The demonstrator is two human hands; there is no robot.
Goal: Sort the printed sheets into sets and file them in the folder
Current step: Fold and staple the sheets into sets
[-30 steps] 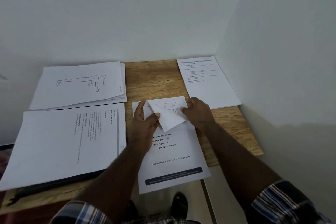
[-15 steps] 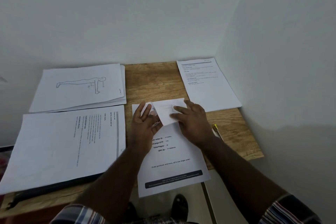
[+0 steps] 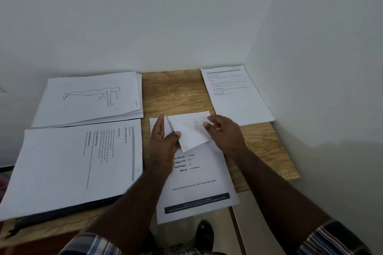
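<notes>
Two hands work one small folded slip (image 3: 191, 132) over the order sheet (image 3: 199, 184) at the table's (image 3: 178, 93) front: my left hand (image 3: 163, 141) pinches its lower corner, my right hand (image 3: 222, 132), fingers loosely curled, touches its edge, probably to unfold it. Three sorted piles lie apart around them, so sets stay separate, I judge.

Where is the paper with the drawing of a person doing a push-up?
In the head view, the white sheet with the push-up drawing tops a stack at the wooden table's far left, just behind the large text-printed stack.
</notes>
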